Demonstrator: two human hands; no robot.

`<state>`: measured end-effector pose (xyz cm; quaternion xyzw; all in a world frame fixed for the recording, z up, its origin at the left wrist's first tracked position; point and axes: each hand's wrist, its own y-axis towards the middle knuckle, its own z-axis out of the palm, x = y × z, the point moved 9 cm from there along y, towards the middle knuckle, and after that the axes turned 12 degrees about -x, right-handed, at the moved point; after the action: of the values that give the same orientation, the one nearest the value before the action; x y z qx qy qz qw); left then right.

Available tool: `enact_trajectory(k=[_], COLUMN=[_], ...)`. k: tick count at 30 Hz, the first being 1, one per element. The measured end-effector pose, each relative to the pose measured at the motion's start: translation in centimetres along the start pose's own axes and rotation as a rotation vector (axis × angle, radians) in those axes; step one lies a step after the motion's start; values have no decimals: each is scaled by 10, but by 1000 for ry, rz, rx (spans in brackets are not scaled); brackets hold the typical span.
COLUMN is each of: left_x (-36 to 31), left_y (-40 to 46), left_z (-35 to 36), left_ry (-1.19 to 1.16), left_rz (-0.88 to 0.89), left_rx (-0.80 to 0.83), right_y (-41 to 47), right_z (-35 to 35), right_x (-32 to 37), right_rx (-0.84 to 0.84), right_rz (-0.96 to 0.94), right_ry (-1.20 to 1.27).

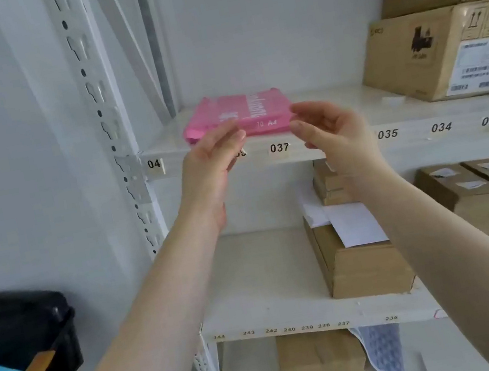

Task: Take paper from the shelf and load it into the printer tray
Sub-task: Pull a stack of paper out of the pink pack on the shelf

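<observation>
A pink wrapped ream of A4 paper (pixel 243 113) lies flat on the upper white shelf (pixel 343 141), near its front edge above label 037. My left hand (pixel 210 165) is raised at the pack's front left corner, fingers apart, fingertips just at its edge. At the front right corner my right hand (pixel 332 134) is likewise spread, fingers curved toward the pack. Neither hand has closed on it. No printer is in view.
Cardboard boxes (pixel 442 52) are stacked at the right of the upper shelf. More boxes (pixel 359 250) and loose white sheets sit on the middle shelf, another box (pixel 319 358) below. A perforated upright (pixel 117 136) stands left. A black bin (pixel 20 349) is at lower left.
</observation>
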<state>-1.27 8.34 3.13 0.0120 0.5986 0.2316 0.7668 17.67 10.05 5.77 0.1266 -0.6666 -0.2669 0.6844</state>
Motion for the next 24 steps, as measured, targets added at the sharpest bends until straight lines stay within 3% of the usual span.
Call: enact_trajectory(k=[5,10,13,17,24], left_x=[-10,-13,2,13,20], left_y=[66,110,123,137,149], left_z=[4,45,71,85,90], left_ry=[76,454,601,764,753], left_rz=[148,377,360,385,355], left_rx=[100,305,436,459,452], right_y=[48,83,95,105,112], right_z=[10,15,22,32,32], right_x=[-3,-17,-34,-45,-46], right_rx=[-101,-1,117,241,240], right_rz=[-165,-230,-208,-222,-283], right_ry=[-213,-527,-576,-632,-635])
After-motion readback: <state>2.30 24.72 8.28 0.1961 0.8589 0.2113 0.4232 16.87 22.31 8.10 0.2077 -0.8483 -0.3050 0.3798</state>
